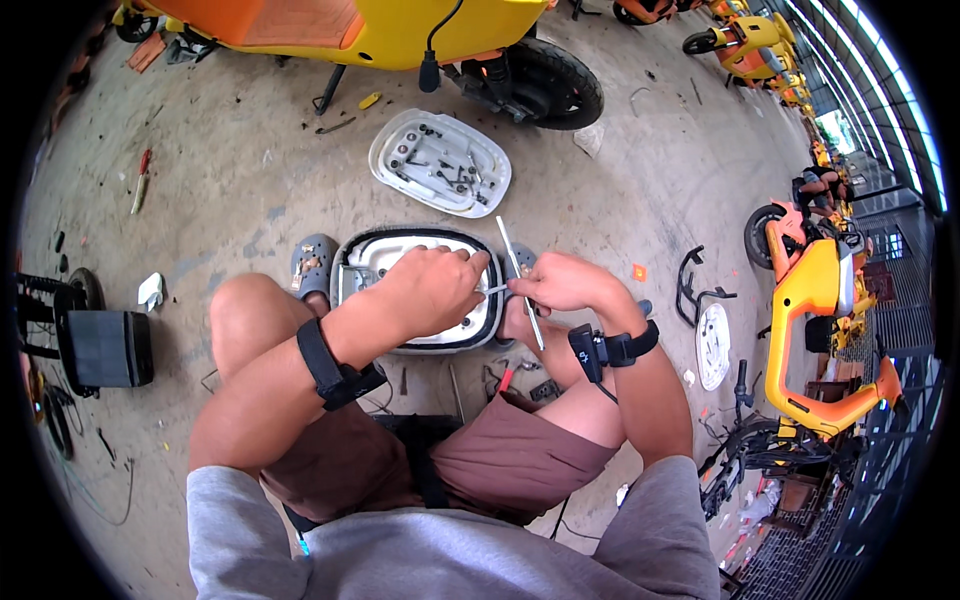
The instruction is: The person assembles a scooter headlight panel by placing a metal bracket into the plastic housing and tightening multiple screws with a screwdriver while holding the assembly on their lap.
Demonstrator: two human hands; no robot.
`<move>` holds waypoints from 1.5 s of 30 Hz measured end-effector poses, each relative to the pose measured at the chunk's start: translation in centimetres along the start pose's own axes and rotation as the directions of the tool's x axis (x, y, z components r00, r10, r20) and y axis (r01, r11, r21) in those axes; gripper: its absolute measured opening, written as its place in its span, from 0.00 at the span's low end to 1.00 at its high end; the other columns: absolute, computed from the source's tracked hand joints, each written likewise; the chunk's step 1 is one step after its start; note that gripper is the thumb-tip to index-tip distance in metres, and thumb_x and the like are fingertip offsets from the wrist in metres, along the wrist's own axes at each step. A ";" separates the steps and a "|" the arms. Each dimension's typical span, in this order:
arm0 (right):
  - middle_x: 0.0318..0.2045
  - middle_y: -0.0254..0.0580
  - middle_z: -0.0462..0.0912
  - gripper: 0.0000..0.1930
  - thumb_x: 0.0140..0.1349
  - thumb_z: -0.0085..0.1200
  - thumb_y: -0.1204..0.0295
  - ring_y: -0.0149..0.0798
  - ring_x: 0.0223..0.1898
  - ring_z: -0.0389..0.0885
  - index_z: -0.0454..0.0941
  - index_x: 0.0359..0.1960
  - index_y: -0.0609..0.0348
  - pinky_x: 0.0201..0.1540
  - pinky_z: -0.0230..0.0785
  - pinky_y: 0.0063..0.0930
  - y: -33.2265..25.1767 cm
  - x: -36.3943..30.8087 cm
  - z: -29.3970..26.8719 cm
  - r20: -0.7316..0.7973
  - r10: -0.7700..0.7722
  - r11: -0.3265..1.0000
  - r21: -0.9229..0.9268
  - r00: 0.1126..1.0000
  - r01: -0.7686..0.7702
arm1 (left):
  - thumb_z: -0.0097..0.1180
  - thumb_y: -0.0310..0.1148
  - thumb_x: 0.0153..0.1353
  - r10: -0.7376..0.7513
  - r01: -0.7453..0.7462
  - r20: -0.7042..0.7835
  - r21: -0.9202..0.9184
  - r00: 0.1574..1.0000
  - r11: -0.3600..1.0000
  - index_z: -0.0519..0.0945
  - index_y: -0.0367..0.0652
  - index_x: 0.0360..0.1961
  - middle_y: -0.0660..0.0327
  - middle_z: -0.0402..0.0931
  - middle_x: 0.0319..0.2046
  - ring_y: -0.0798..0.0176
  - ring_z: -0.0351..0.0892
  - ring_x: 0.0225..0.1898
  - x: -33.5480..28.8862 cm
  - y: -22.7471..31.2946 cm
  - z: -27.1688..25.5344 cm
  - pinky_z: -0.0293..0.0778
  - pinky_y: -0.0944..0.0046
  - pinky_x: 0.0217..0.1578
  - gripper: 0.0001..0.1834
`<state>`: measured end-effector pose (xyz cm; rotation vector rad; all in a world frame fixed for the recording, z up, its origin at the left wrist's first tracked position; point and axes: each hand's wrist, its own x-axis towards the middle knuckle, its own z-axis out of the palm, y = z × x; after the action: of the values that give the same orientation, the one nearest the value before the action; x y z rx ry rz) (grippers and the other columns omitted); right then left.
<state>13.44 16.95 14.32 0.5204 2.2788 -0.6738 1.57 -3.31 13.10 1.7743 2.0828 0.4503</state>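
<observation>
Between my lower legs lies a black-rimmed oval shell with a white inside (410, 240), and a metal bracket (352, 280) shows at its left. My right hand (562, 283) is closed on a T-handle wrench (503, 240) where its long crossbar meets the shaft. The shaft points left, over the shell's right rim, into the curled fingers of my left hand (438, 290). That hand is closed round the shaft above the shell; its palm side and the wrench's tip are hidden.
Beyond the shell, a white tray (385, 160) holds several bolts and small parts. A yellow scooter (400, 50) stands ahead, with another yellow frame (800, 300) at right. A red-handled tool (143, 170) and black box (108, 348) are left; a person (820, 188) is far right.
</observation>
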 end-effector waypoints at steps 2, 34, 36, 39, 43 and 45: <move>0.18 0.47 0.83 0.27 0.66 0.49 0.53 0.46 0.22 0.81 0.85 0.23 0.65 0.31 0.73 0.39 0.1 0.3 0.5 0.067 -0.006 0.989 0.145 0.998 -0.004 | 0.58 0.42 0.63 0.020 -0.022 -0.048 -0.023 0.999 1.000 0.72 0.34 0.57 0.49 0.81 0.43 0.47 0.82 0.45 0.3 0.5 1.1 0.78 0.51 0.44 0.28; 0.28 0.47 0.87 0.16 0.51 0.64 0.60 0.43 0.31 0.84 0.88 0.34 0.60 0.38 0.74 0.36 3.3 -1.1 -0.7 -0.066 -0.232 0.957 0.165 0.970 0.240 | 0.64 0.34 0.53 0.151 -0.071 -0.408 0.204 0.900 0.976 0.84 0.43 0.35 0.55 0.75 0.48 0.52 0.74 0.51 4.8 2.3 3.9 0.70 0.54 0.48 0.09; 0.29 0.47 0.87 0.16 0.51 0.64 0.60 0.43 0.32 0.84 0.88 0.35 0.60 0.38 0.74 0.36 2.6 -1.0 -0.5 -0.065 -0.222 0.966 0.121 0.973 0.228 | 0.66 0.36 0.51 0.061 -0.005 -0.367 0.150 0.928 0.989 0.84 0.41 0.36 0.54 0.75 0.46 0.51 0.74 0.50 4.9 2.5 3.8 0.70 0.54 0.47 0.13; 0.30 0.47 0.87 0.17 0.52 0.63 0.60 0.43 0.32 0.84 0.88 0.36 0.60 0.38 0.74 0.36 2.4 -0.6 -0.5 -0.015 -0.175 0.978 0.113 0.984 0.176 | 0.68 0.39 0.50 -0.046 0.059 -0.246 0.043 0.968 0.997 0.82 0.39 0.38 0.53 0.77 0.40 0.51 0.77 0.45 4.9 2.5 3.8 0.72 0.53 0.44 0.17; 0.26 0.46 0.85 0.13 0.57 0.59 0.65 0.37 0.27 0.81 0.87 0.35 0.61 0.34 0.72 0.32 2.6 -0.6 -0.6 -0.038 -0.232 0.961 0.146 0.972 0.235 | 0.67 0.40 0.51 -0.012 0.001 -0.167 -0.066 0.986 0.998 0.81 0.39 0.36 0.51 0.79 0.33 0.49 0.81 0.38 4.6 2.8 3.2 0.75 0.51 0.41 0.17; 0.26 0.46 0.85 0.12 0.57 0.57 0.66 0.37 0.27 0.80 0.87 0.36 0.62 0.33 0.72 0.33 2.9 -0.3 -0.4 -0.065 -0.278 0.943 0.174 0.959 0.285 | 0.67 0.41 0.51 -0.003 -0.011 -0.152 -0.093 0.988 0.996 0.80 0.39 0.35 0.51 0.80 0.34 0.47 0.82 0.38 4.2 3.2 2.9 0.77 0.50 0.40 0.17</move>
<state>14.97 19.41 13.89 0.2941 2.3650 -1.0289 5.16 1.33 11.76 1.7396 2.1212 0.6927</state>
